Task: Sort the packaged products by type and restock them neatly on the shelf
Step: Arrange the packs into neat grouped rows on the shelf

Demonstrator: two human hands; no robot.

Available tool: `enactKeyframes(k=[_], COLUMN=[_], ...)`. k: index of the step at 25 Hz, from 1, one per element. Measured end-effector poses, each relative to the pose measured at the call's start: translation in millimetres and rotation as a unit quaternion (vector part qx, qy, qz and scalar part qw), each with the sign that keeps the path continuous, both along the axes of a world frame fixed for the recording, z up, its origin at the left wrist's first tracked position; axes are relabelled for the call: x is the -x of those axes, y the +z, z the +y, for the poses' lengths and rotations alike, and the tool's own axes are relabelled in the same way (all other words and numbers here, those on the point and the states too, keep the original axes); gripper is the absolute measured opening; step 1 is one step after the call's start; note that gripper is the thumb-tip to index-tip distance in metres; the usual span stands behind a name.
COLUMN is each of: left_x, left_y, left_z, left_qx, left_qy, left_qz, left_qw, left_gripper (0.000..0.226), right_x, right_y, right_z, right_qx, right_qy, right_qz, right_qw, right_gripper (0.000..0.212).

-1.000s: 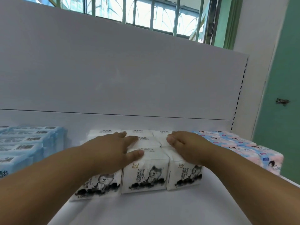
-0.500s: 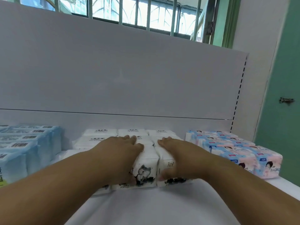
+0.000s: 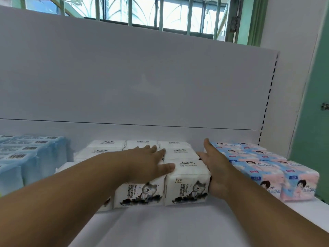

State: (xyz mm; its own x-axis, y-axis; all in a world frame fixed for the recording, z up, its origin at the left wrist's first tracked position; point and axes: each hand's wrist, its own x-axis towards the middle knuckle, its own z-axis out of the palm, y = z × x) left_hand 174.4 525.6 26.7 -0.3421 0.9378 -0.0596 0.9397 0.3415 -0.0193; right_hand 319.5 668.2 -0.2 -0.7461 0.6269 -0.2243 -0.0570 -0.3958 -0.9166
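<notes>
**Hands square up tissue packs on white shelf**

Pale blue plastic-wrapped tissue packs fill the left of the white shelf. The left hand lies flat on the white soft packs printed with a grey cat at centre, fingers straight and apart. The right hand presses that block's right side, fingers straight and together, beside pink-and-blue tissue packs.

Behind the white back panel a barred window with a green frame lets in daylight, a white wall stands to its right, and a green door with a metal latch fills the right edge.
</notes>
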Motion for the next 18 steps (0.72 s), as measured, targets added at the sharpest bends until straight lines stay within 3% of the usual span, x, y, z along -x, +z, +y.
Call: enactKeyframes(k=[7, 10, 15, 18], left_x=[1, 6, 12, 13], left_y=[12, 3, 5, 8], left_z=[35, 48, 58, 72], left_qx=[-0.026, -0.001, 0.062, 0.035], left_qy=[0.007, 0.011, -0.016, -0.021], left_qz=[-0.059, -0.035, 0.027, 0.016], left_qw=[0.998, 0.999, 0.998, 0.999], left_gripper=[0.081, 0.085, 0.098, 0.077], right_x=[17, 28, 31, 35], right_y=[-3, -8, -13, -8], right_z=[31, 41, 46, 55], right_qx=[-0.014, -0.026, -0.048, -0.086], right_qy=[-0.062, -0.061, -0.051, -0.093], right_qz=[-0.002, -0.017, -0.025, -0.067], right_qw=[0.998, 0.998, 0.997, 0.990], right_gripper=[0.087, 0.095, 0.089, 0.093])
